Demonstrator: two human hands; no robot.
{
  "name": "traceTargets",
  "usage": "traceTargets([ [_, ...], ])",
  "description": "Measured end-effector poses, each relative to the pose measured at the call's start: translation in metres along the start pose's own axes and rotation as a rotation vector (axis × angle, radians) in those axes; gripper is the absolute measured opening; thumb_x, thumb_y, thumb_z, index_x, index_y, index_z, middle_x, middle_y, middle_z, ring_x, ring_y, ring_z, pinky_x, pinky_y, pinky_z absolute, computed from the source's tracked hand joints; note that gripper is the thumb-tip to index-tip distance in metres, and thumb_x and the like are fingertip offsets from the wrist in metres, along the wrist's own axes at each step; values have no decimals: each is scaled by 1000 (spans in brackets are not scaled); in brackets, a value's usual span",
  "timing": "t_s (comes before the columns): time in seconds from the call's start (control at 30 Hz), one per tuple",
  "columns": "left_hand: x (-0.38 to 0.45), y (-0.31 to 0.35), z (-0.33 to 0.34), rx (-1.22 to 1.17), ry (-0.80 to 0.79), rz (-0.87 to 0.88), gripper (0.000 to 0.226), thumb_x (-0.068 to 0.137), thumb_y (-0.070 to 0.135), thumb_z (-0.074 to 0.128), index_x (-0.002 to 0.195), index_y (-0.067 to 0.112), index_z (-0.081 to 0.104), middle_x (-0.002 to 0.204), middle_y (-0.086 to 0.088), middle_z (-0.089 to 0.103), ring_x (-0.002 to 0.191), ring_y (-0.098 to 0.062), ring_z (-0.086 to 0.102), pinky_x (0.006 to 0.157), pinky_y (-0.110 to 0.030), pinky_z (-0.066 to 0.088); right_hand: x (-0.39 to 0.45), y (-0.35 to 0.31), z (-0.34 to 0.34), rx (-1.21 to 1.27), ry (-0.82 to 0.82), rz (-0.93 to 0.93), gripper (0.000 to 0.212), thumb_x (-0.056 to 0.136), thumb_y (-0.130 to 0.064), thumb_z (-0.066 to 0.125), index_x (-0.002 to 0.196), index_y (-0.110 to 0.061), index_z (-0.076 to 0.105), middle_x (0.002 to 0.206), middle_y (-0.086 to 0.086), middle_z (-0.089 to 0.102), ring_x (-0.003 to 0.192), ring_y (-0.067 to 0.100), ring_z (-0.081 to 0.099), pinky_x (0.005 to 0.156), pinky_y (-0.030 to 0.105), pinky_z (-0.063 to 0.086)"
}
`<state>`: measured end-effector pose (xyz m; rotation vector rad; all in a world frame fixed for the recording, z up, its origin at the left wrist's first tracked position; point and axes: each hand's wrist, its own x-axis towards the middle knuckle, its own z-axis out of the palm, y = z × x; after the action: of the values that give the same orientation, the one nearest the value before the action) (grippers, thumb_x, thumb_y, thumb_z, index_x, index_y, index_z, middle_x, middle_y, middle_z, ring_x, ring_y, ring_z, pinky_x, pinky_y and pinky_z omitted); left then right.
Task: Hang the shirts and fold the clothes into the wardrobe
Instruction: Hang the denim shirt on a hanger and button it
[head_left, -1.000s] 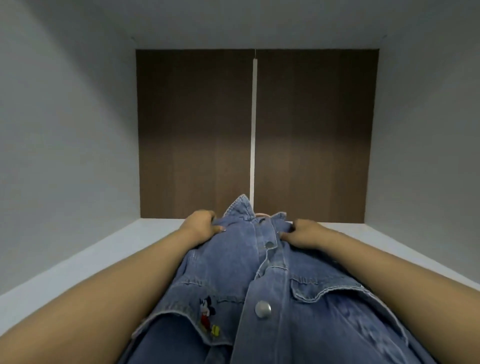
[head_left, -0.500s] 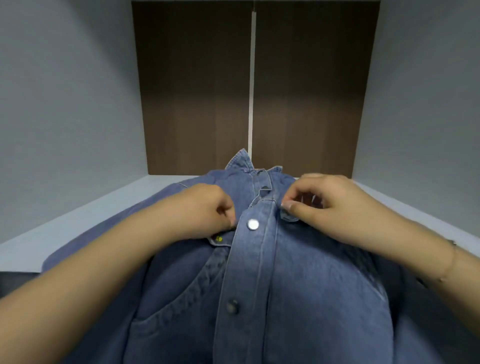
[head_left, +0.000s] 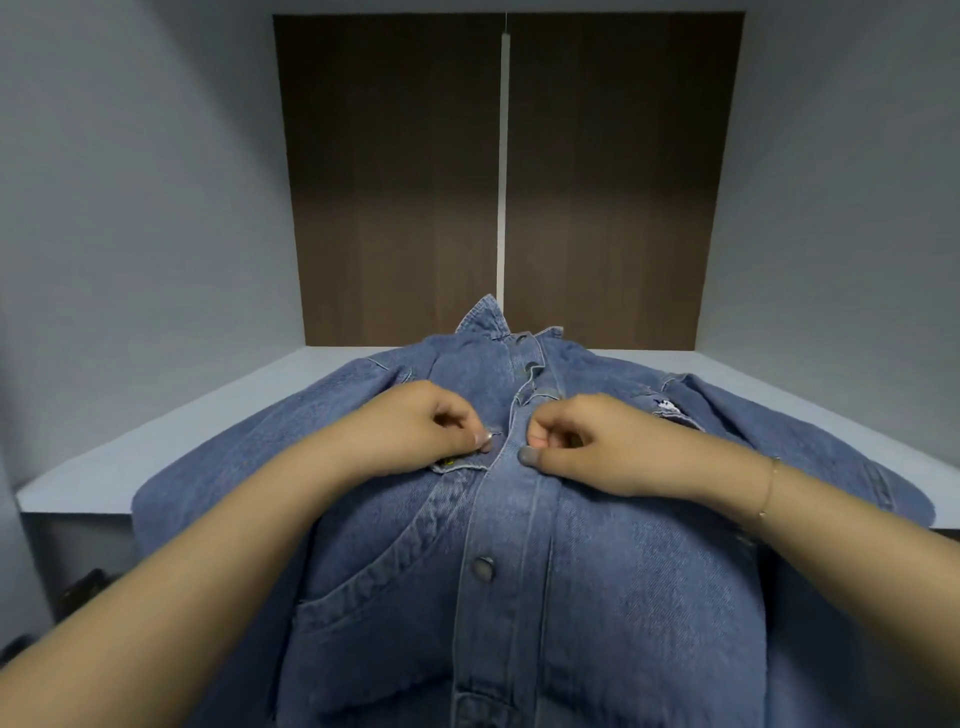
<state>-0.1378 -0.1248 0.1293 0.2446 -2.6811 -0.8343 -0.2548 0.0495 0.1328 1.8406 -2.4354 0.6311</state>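
A blue denim shirt (head_left: 597, 571) lies front-up on the pale wardrobe shelf (head_left: 171, 436), collar toward the back, lower part hanging over the shelf's front edge toward me. My left hand (head_left: 421, 431) pinches the fabric just left of the button placket at chest height. My right hand (head_left: 587, 441) pinches the placket edge beside it, thumb on top; the two hands are almost touching. A metal button (head_left: 483, 568) shows lower on the placket. The button under my fingers is hidden.
The shelf is boxed in by grey side walls (head_left: 130, 234) and a dark brown wood back panel (head_left: 395, 182) with a pale vertical seam. Below the shelf edge at left, a dark object (head_left: 83, 587) lies in shadow.
Both hands came back from the collar to the chest and closed in on the placket. The shirt now lies spread wider on the shelf; the view tilted down slightly.
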Motion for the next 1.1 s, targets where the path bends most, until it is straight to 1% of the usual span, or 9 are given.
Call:
traceTargets([
  [0.23, 2, 10, 5, 137, 8, -59, 33, 90, 51, 57, 83, 23, 73, 51, 20, 56, 47, 7, 47, 52, -10, 36, -29, 27, -22, 271, 41, 67, 23, 90, -13, 64, 70, -11, 54, 57, -6, 54, 49, 6, 50, 55, 18, 41],
  [0.33, 7, 29, 9, 200, -3, -143, 58, 87, 70, 41, 83, 21, 73, 70, 12, 68, 62, -2, 60, 64, -19, 49, -28, 31, -21, 238, 12, 99, 24, 89, -14, 66, 67, -16, 56, 56, -7, 55, 49, 4, 50, 57, 19, 41],
  [0.4, 12, 40, 17, 268, 33, -147, 61, 85, 75, 40, 79, 20, 68, 73, 8, 68, 66, -9, 62, 67, -23, 52, -26, 30, -16, 156, 28, 99, 23, 87, -17, 67, 66, -19, 57, 55, -9, 54, 50, 2, 46, 58, 20, 39],
  [0.47, 11, 45, 26, 265, 23, -101, 47, 83, 64, 59, 68, 19, 56, 61, 8, 56, 57, -10, 51, 59, -22, 43, -26, 29, -12, 133, 58, 88, 21, 86, -21, 69, 68, -20, 60, 54, -10, 52, 48, -1, 42, 55, 17, 36],
  [0.53, 7, 43, 28, 144, -30, -93, 35, 84, 45, 70, 69, 17, 55, 63, 3, 51, 60, -14, 45, 60, -24, 36, -29, 32, -12, 185, 78, 88, 20, 86, -24, 70, 69, -18, 63, 53, -12, 50, 48, 0, 41, 53, 15, 35],
  [0.67, 4, 49, 16, -357, 10, -185, 21, 90, 24, 66, 75, 12, 57, 61, -2, 58, 57, -15, 51, 59, -25, 41, -31, 29, -7, 184, 93, 40, 15, 88, -23, 66, 75, -14, 64, 60, -6, 54, 54, 4, 43, 56, 18, 36],
  [0.83, 13, 68, 25, -316, 133, -114, 25, 96, 20, 59, 75, 13, 49, 57, -3, 49, 36, -8, 43, 36, -18, 35, -34, 25, 0, 82, 180, -88, 6, 84, -12, 60, 78, -14, 59, 68, 3, 60, 55, 3, 44, 57, 19, 36],
  [0.93, 6, 67, 32, -358, 92, -154, 24, 95, 24, 60, 76, 13, 51, 52, 1, 48, 36, -8, 40, 37, -18, 34, -40, 29, 3, 75, 260, -120, 9, 84, -13, 63, 76, -13, 60, 63, 1, 59, 54, 5, 45, 54, 15, 33],
  [1.1, -23, 60, 39, -629, -34, -158, 17, 88, 18, 68, 76, 11, 59, 66, -1, 61, 56, -7, 56, 53, -14, 46, -51, 30, 9, 202, 466, -191, 14, 85, -13, 70, 73, -13, 63, 59, -3, 55, 54, 6, 47, 52, 12, 34],
])
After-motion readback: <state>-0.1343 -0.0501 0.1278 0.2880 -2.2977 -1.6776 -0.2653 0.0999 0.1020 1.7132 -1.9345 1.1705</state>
